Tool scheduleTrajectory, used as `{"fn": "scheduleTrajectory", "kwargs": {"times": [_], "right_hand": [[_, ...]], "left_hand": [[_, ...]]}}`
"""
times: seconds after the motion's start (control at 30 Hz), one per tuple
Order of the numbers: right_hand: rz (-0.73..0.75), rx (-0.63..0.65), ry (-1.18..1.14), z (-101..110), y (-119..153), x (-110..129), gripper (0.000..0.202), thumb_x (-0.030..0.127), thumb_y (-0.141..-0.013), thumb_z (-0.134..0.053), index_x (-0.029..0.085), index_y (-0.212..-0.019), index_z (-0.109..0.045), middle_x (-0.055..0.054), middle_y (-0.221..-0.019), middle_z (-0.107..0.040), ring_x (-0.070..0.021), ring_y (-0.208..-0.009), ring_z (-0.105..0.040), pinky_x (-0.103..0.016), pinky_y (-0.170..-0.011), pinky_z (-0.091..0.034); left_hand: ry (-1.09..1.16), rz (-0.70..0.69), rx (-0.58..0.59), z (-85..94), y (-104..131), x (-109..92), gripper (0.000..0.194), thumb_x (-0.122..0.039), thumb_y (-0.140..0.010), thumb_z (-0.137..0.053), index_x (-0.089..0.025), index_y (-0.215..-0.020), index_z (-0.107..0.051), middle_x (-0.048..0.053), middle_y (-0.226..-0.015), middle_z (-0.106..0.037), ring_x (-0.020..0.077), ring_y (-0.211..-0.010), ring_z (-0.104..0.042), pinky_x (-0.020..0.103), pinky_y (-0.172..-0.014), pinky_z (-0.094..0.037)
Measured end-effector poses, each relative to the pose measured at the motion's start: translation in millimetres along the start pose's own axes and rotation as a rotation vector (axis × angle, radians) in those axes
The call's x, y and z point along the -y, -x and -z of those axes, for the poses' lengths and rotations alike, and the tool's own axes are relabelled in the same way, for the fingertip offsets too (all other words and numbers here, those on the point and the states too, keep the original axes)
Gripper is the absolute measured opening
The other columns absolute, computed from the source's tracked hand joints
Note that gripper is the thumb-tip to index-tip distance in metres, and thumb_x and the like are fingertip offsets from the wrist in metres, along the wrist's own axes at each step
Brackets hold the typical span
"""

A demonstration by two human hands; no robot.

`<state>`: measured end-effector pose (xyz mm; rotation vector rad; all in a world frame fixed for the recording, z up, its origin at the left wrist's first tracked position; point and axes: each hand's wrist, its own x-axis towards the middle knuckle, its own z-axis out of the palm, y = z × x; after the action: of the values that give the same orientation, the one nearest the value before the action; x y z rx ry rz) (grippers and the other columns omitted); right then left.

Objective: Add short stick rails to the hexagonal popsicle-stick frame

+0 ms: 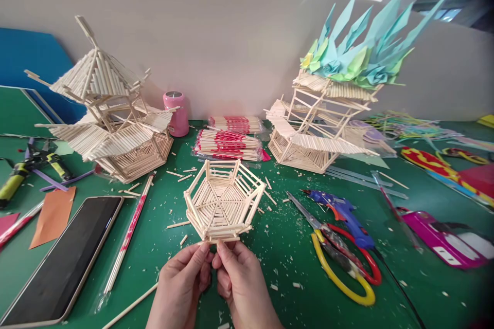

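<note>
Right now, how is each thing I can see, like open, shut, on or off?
Stick bowl: open on top
Left hand: pinching the bowl's near edge
Right hand: pinching there too
Phone: face up, screen dark
Scissors: lying down, blades look closed
Glue gun: on its side, can't tell if on
Pink jar: upright
Left tower: standing, roofed
Right tower: standing, paper leaves on top
Stick packs: wrapped in plastic

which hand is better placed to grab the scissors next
Right, I'd say: the right hand is nearer the scissors, whose handles point toward the person. The left hand is farther across. Both are at the frame's near edge, so the right would probably need to let go first.
</note>
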<state>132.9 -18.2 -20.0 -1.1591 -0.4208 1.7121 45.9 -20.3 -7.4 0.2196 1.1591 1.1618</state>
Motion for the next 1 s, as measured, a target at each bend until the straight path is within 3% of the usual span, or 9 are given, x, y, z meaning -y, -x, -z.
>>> {"fn": "scheduleTrajectory", "kwargs": {"times": [0.13, 0.3, 0.4, 0.57, 0.67, 0.8, 1.0], "right_hand": [[0.003, -0.008, 0.001, 0, 1, 0, 0.042, 0.049, -0.057, -0.076, 0.014, -0.06, -0.053, 0.008, -0.048, -0.048, 0.0014, -0.032, -0.029, -0.014, -0.032, -0.019], [0.0, -0.015, 0.014, -1, 2, 2, 0.041, 0.047, -0.057, -0.077, 0.014, -0.064, -0.055, 0.007, -0.049, -0.05, 0.0013, -0.033, -0.029, -0.014, -0.033, -0.019], [-0.009, -0.033, 0.011, -2, 3, 3, 0.041, 0.047, -0.056, -0.077, 0.014, -0.064, -0.055, 0.007, -0.051, -0.052, 0.0013, -0.034, -0.029, -0.014, -0.034, -0.018], [-0.034, -0.03, -0.008, -2, 2, 3, 0.043, 0.049, -0.053, -0.078, 0.014, -0.065, -0.055, 0.007, -0.048, -0.051, 0.0011, -0.033, -0.03, -0.014, -0.034, -0.017], [-0.037, -0.025, -0.019, -1, 2, 3, 0.043, 0.048, -0.053, -0.078, 0.014, -0.064, -0.054, 0.008, -0.048, -0.051, 0.0015, -0.033, -0.029, -0.014, -0.034, -0.016], [-0.038, -0.026, -0.021, -1, 3, 2, 0.044, 0.048, -0.053, -0.078, 0.014, -0.064, -0.054, 0.008, -0.048, -0.051, 0.0015, -0.033, -0.03, -0.014, -0.034, -0.017], [-0.03, -0.03, -0.024, -3, 2, 2, 0.044, 0.049, -0.053, -0.078, 0.014, -0.065, -0.054, 0.008, -0.049, -0.052, 0.0015, -0.033, -0.03, -0.014, -0.034, -0.017]], "left_hand": [[-0.005, -0.005, -0.008, 3.4, -1, 2, 0.036, -0.04, -0.044, -0.082, -0.01, -0.053, -0.066, -0.003, -0.039, -0.049, 0.0047, -0.039, -0.036, 0.018, -0.041, -0.031], [-0.126, -0.074, -0.093, 19.5, 0, 3, 0.041, -0.037, -0.049, -0.081, -0.011, -0.078, -0.069, 0.002, -0.055, -0.062, 0.0083, -0.045, -0.046, 0.02, -0.045, -0.036], [-0.353, -0.278, -0.159, 25.6, 3, -1, 0.036, -0.033, -0.051, -0.079, -0.015, -0.08, -0.068, 0.004, -0.067, -0.065, 0.0144, -0.053, -0.054, 0.025, -0.05, -0.043], [-0.854, -0.787, -0.189, 25.6, 5, -10, 0.02, -0.028, -0.061, -0.071, -0.023, -0.08, -0.071, 0.008, -0.083, -0.065, 0.0196, -0.058, -0.056, 0.03, -0.055, -0.046], [-1.065, -0.909, -0.114, 28.5, 1, -10, 0.018, -0.027, -0.07, -0.063, -0.022, -0.086, -0.07, 0.01, -0.087, -0.068, 0.0246, -0.074, -0.064, 0.03, -0.064, -0.048], [-1.324, -1.068, -0.062, 33.5, -6, -8, 0.017, -0.025, -0.077, -0.057, -0.02, -0.089, -0.069, 0.01, -0.086, -0.07, 0.0237, -0.074, -0.066, 0.029, -0.065, -0.048], [-1.4, -1.274, -0.106, 29.1, -8, -8, 0.013, -0.021, -0.079, -0.055, -0.016, -0.08, -0.067, 0.01, -0.077, -0.072, 0.0218, -0.065, -0.067, 0.028, -0.059, -0.046]]}}
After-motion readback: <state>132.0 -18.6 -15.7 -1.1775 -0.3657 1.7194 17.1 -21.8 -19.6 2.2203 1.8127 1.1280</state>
